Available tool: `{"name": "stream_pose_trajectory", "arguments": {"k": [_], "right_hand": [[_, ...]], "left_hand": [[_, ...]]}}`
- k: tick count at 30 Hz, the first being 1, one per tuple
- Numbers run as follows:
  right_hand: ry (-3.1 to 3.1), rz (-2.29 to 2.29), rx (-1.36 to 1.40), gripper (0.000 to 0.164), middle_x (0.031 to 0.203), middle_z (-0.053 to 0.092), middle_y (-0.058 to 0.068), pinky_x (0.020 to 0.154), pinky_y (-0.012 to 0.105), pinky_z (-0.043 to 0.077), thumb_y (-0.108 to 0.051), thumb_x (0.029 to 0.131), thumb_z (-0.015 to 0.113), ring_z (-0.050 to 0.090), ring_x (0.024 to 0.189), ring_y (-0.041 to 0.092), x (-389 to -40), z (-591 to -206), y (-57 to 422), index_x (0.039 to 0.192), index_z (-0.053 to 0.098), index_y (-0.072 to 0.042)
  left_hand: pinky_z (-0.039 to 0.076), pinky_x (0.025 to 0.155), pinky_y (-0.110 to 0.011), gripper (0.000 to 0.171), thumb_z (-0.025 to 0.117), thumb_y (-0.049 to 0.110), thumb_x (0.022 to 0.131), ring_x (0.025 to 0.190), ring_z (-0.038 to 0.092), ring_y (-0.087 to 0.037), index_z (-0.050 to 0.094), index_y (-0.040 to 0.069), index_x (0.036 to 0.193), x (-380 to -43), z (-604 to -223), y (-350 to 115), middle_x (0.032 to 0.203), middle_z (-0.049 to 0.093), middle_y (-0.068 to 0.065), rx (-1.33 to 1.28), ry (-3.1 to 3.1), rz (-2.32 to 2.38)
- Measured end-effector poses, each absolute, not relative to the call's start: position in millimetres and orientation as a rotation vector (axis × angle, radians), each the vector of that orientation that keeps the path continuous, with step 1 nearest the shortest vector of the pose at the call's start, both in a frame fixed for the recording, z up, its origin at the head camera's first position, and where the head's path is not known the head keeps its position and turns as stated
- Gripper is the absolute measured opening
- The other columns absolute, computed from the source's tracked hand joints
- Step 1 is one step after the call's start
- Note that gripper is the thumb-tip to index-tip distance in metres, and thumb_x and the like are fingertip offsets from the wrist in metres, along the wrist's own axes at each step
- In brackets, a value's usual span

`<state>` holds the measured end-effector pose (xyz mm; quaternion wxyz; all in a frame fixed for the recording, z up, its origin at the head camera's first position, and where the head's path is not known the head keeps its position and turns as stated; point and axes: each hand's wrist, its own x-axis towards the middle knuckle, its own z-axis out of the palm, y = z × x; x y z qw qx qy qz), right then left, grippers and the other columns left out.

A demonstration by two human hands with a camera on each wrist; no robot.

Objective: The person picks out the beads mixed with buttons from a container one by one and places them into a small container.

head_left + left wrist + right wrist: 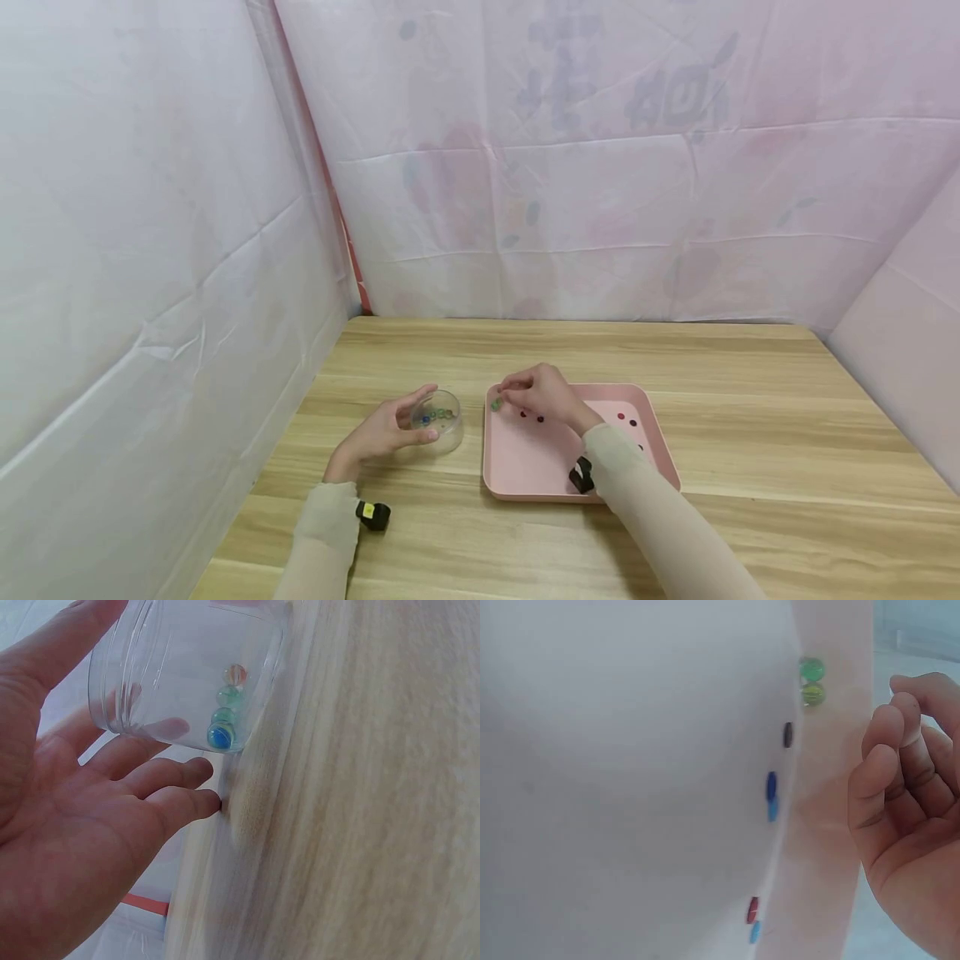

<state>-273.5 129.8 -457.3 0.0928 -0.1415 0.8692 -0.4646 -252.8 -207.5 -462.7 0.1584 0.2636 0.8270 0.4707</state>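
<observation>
Left hand (385, 429): grasping clear jar (448, 435) | right hand (551, 394): hold unclear | green marbles (496, 405) just beside it

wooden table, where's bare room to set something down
Widest: the table right of the pink tray, out to the table edge. The strip between tray and back sheet is also bare. Crowded: the narrow gap between clear jar and tray, and the tray's far-left corner, where the right hand and marbles are.
</observation>
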Motion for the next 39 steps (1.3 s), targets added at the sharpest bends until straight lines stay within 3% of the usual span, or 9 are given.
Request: {"name": "stream_pose_trajectory", "arguments": {"k": [11, 15, 19, 25, 29, 33, 39], "right_hand": [[2.613, -1.365, -0.533, 0.021, 0.077, 0.075, 0.021, 0.049, 0.023, 0.039, -0.022, 0.101, 0.07, 0.055, 0.052, 0.013, -272.7, -443.0, 124.4, 0.116, 0.082, -0.015], [2.584, -1.379, -0.587, 0.025, 0.082, 0.075, 0.024, 0.048, 0.024, 0.039, -0.019, 0.102, 0.067, 0.06, 0.055, 0.028, -272.5, -436.1, 119.5, 0.121, 0.08, -0.01], [2.589, -1.369, -0.635, 0.023, 0.079, 0.075, 0.022, 0.046, 0.024, 0.041, -0.022, 0.102, 0.069, 0.065, 0.062, 0.039, -272.6, -432.1, 109.9, 0.117, 0.081, -0.011], [2.574, -1.356, -0.708, 0.021, 0.063, 0.067, 0.012, 0.046, 0.023, 0.038, -0.024, 0.101, 0.072, 0.053, 0.05, 0.013, -271.0, -430.3, 91.7, 0.113, 0.082, -0.012], [2.547, -1.328, -0.767, 0.021, 0.058, 0.061, -0.001, 0.049, 0.021, 0.039, -0.022, 0.1, 0.071, 0.05, 0.052, 0.008, -269.0, -429.9, 80.1, 0.113, 0.082, -0.009], [2.558, -1.247, -0.837, 0.019, 0.053, 0.051, -0.008, 0.05, 0.02, 0.035, -0.02, 0.1, 0.072, 0.04, 0.05, 0.005, -268.0, -429.5, 70.5, 0.112, 0.083, -0.009], [2.591, -1.138, -0.92, 0.015, 0.063, 0.064, -0.004, 0.05, 0.017, 0.034, -0.018, 0.099, 0.074, 0.04, 0.051, 0.002, -269.1, -431.3, 60.3, 0.107, 0.084, -0.01]], "left_hand": [[0.04, 0.119, -0.063, 0.086, 0.079, 0.03, 0.097, 0.158, 0.031, -0.043, 0.032, 0.011, 0.167, -252.9, -463.7, -206.9, 0.173, 0.03, -0.013, 0.749, 2.362, 1.35], [0.04, 0.119, -0.063, 0.086, 0.079, 0.031, 0.097, 0.157, 0.032, -0.042, 0.032, 0.012, 0.167, -253.4, -463.7, -206.0, 0.173, 0.031, -0.013, 0.738, 2.378, 1.334], [0.038, 0.121, -0.064, 0.087, 0.079, 0.035, 0.096, 0.158, 0.032, -0.04, 0.033, 0.015, 0.167, -253.3, -462.0, -204.9, 0.173, 0.031, -0.011, 0.72, 2.411, 1.285], [0.025, 0.123, -0.074, 0.088, 0.08, 0.043, 0.094, 0.161, 0.02, -0.045, 0.035, 0.022, 0.167, -252.9, -454.9, -203.4, 0.173, 0.031, -0.012, 0.661, 2.492, 1.164], [0.016, 0.119, -0.083, 0.089, 0.08, 0.047, 0.093, 0.16, 0.004, -0.055, 0.037, 0.023, 0.166, -251.5, -449.7, -201.3, 0.173, 0.027, -0.016, 0.635, 2.531, 1.1], [0.012, 0.117, -0.085, 0.088, 0.08, 0.046, 0.093, 0.158, 0.001, -0.059, 0.037, 0.018, 0.165, -250.1, -445.5, -198.7, 0.173, 0.025, -0.022, 0.669, 2.565, 1.049], [0.004, 0.117, -0.086, 0.087, 0.08, 0.047, 0.093, 0.158, 0.001, -0.06, 0.04, 0.017, 0.164, -248.1, -440.3, -194.4, 0.172, 0.026, -0.022, 0.676, 2.619, 0.978]]}}
